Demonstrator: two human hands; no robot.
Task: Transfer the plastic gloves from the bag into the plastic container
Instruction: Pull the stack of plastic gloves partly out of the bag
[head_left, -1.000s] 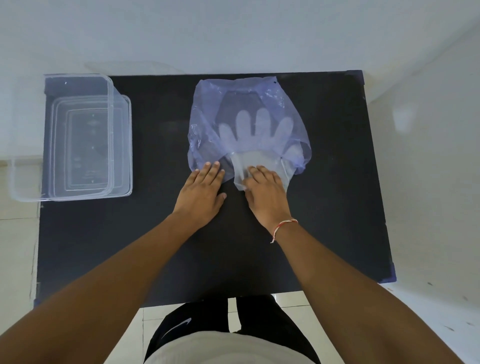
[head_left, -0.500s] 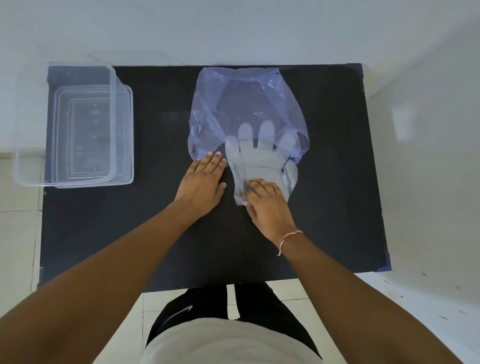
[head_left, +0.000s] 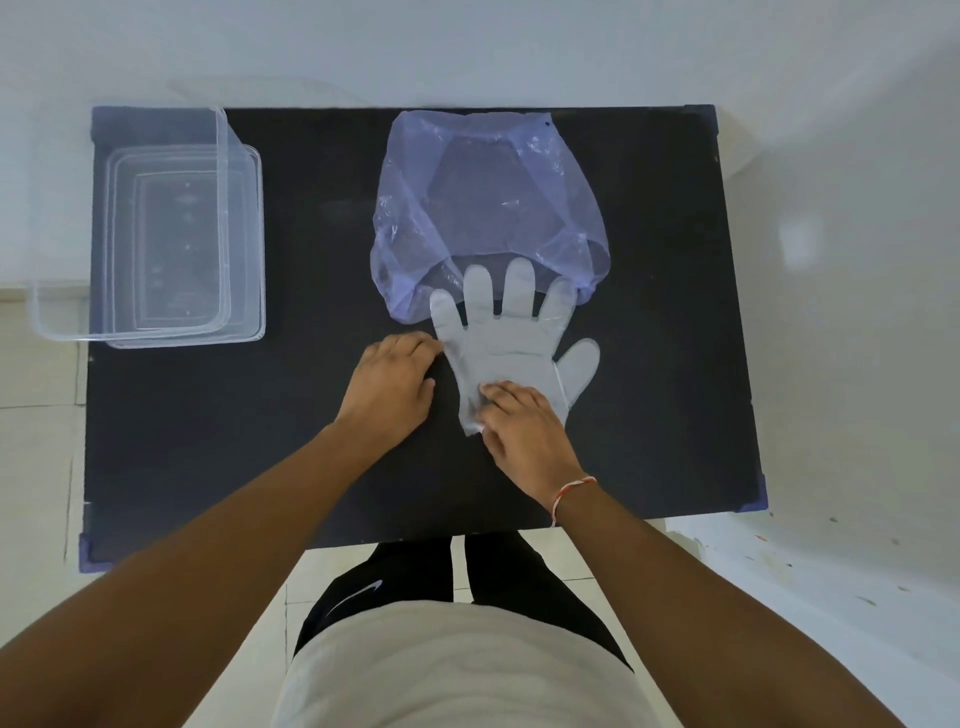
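Translucent plastic gloves (head_left: 511, 338) lie flat at the table (head_left: 208, 441) centre, fingertips touching the crinkled violet bag (head_left: 488, 202). Right hand (head_left: 524, 426) presses the cuff, fingers flat; left hand (head_left: 389, 384) rests curled alongside. Clear rectangular container (head_left: 150, 234) occupies the far-left corner. No legible labels.

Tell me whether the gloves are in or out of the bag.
Almost out: the gloves lie flat on the table, only their fingertips at the bag mouth.

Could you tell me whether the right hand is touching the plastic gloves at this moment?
Touching. In the head view, the right hand has its fingers pressed flat on the cuff end of the plastic gloves, overlapping the plastic with no gap visible.
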